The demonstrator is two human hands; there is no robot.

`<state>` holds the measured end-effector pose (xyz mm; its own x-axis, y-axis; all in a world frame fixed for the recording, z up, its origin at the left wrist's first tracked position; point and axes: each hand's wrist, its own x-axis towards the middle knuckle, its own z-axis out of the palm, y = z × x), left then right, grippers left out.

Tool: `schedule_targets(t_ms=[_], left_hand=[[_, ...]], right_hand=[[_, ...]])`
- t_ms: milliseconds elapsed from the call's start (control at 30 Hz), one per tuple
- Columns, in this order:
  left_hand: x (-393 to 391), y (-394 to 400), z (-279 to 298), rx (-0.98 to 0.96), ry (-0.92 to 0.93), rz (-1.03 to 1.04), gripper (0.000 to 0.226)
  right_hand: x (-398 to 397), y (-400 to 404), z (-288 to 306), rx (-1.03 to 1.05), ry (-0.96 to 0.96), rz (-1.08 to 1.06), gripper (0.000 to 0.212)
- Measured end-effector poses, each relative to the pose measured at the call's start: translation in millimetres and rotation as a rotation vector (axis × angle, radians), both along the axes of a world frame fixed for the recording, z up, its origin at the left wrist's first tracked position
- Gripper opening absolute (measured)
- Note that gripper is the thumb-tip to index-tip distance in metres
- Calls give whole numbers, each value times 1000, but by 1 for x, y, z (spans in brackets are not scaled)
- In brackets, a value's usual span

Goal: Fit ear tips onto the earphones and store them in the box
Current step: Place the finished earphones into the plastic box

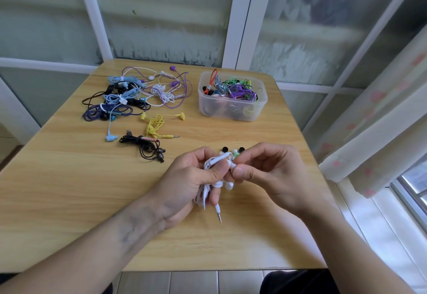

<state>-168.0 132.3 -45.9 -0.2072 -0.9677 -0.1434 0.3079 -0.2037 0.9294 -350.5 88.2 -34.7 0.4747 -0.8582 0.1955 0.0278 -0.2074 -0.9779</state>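
So, head cam: the left hand has its fingers wrapped round a bundled white earphone, jack plug hanging out below. The right hand pinches one earbud of that bundle between thumb and fingertips, right beside the left thumb. Loose ear tips, black and green, sit on the wooden table just behind the hands. The clear plastic box stuffed with coloured earphones is further back, right; a tangled pile is back left.
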Motion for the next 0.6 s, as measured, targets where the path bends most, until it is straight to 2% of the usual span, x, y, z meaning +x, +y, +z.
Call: schedule_targets(t_ms=[200,400,467,600], left_hand=[[-2,1,-2,54,133,-58,12],[-1,-2,-4,7,54,-22,15],[-1,-4,-4,-27,13,37,16],[-1,-9,-3,-193,-157,197,27]], right_hand=[[1,0,-2,-14,-15,41,8],[2,-1,-5,-31,-30,3,15],[5,1,-6,61,-22,-13,13],[19,11,-10,473,-168,-8,23]])
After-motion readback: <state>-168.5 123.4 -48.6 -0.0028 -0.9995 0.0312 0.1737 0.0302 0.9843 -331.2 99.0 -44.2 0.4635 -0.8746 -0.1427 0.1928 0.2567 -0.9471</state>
